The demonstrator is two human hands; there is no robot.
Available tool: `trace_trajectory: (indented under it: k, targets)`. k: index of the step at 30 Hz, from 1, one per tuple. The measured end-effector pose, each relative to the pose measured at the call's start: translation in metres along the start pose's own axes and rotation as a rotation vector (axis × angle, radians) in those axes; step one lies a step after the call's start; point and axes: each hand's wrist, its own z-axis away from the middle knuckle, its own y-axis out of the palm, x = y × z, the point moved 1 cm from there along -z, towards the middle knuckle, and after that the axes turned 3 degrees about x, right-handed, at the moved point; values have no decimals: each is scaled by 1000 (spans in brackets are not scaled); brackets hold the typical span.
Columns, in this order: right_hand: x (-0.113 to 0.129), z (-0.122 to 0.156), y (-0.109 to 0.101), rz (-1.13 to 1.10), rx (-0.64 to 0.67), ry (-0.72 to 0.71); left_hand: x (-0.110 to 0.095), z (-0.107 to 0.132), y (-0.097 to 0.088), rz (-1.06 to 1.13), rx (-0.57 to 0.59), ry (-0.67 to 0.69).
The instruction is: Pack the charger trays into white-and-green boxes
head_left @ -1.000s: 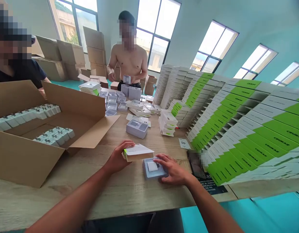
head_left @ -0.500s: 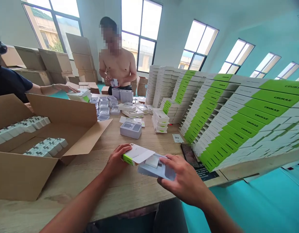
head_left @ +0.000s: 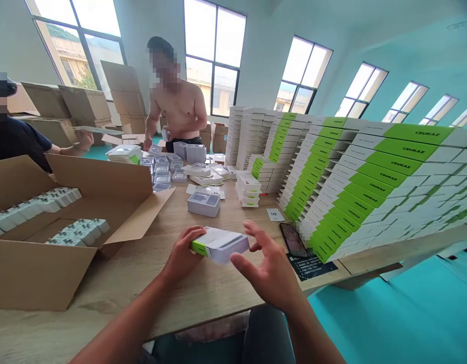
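The pale grey moulded plastic tray (head_left: 230,250) has slid mostly inside the white-and-green cardboard box (head_left: 220,236) in the left fingers (head_left: 191,233); the right fingers (head_left: 259,232) have spread apart beside its protruding end; well beyond the left fingers, a co-worker's hand (head_left: 85,142) has come off the stacked white boxes (head_left: 123,153) with a flat white piece (head_left: 100,130)

a smooth coated-card box (head_left: 218,234) wraps part of a thin, moulded plastic tray (head_left: 230,249) with a faint sheen, above a wood-grain bench (head_left: 203,296) of satin finish. at left, a matt brown cardboard carton (head_left: 100,174) carries smooth, metallic-tipped plastic adapters (head_left: 76,233). at right, walls of smooth printed-card boxes (head_left: 370,179) rise beside a phone (head_left: 293,238) with a dark, glossy, glass-like face. near the bench's edge, trousers (head_left: 269,336) show matt cloth; far right, the floor (head_left: 415,303) looks smooth.
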Motion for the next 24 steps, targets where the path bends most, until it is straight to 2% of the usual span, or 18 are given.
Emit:
trace_trajectory:
  k: [2, 3, 7, 9, 10, 12, 15, 17, 20, 24]
  targets:
    - [-4, 5, -2, -62, -117, -102, -11, 2, 0, 91, 82, -81]
    - [-7, 7, -1, -72, -130, -137, -19, 4, 0, 140, 138, -115]
    - [-20, 18, 14, -178, -21, -246, -56, 28, 3, 320, 351, -216]
    - [-27, 28, 27, -258, -33, -287, -71, 49, 5, 446, 396, -305]
    - [-31, 35, 34, -294, -53, -301, -77, 60, 6, 491, 380, -343]
    - [-39, 49, 48, -366, -75, -301, -83, 84, 6, 489, 255, -362]
    - [-52, 68, 64, -454, -87, -298, -84, 114, 6, 321, -30, -234]
    - [-60, 76, 73, -452, -82, -301, -81, 127, 5, 220, -144, -139]
    - [-67, 78, 81, -391, -113, -357, -73, 137, 3, 49, -156, 9]
    - [-64, 66, 81, -324, -126, -518, -66, 135, -9, -232, -66, 207]
